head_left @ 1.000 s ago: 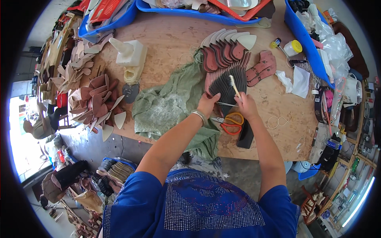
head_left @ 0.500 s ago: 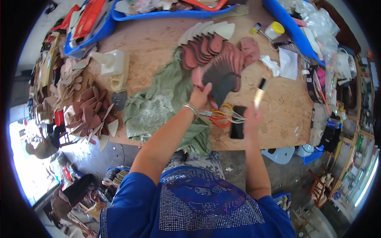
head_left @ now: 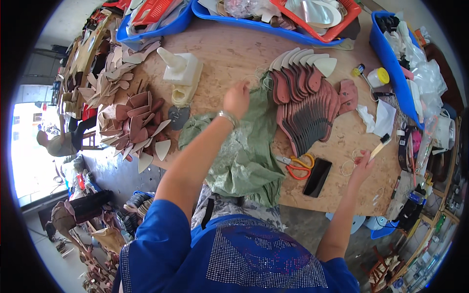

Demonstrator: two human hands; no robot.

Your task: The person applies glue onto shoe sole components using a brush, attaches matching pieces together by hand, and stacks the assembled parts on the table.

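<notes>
My left hand (head_left: pixel 236 99), with a metal bracelet on the wrist, is stretched over the wooden table (head_left: pixel 229 53) at the upper edge of the green cloth (head_left: pixel 246 156); its fingers are curled, and I cannot tell whether they pinch anything. My right hand (head_left: pixel 362 168) is out to the right near the table's front edge, gripping a small brush (head_left: pixel 379 145) with a pale wooden handle and dark bristles pointing up. Between the hands lies a fanned stack of brown and dark shoe insoles (head_left: pixel 307 115).
Orange-handled scissors (head_left: pixel 295 166) and a black phone (head_left: pixel 317 177) lie by the front edge. A white plastic jug (head_left: pixel 181 73) stands at the left. Another pile of insole pieces (head_left: pixel 137 124) covers the left end. Blue bins (head_left: pixel 398 63) line the back and right; a yellow-capped jar (head_left: pixel 378 76) stands nearby.
My left hand has left the insole stack and reached up and left over the cloth. My right hand has carried the brush further right, away from the insoles.
</notes>
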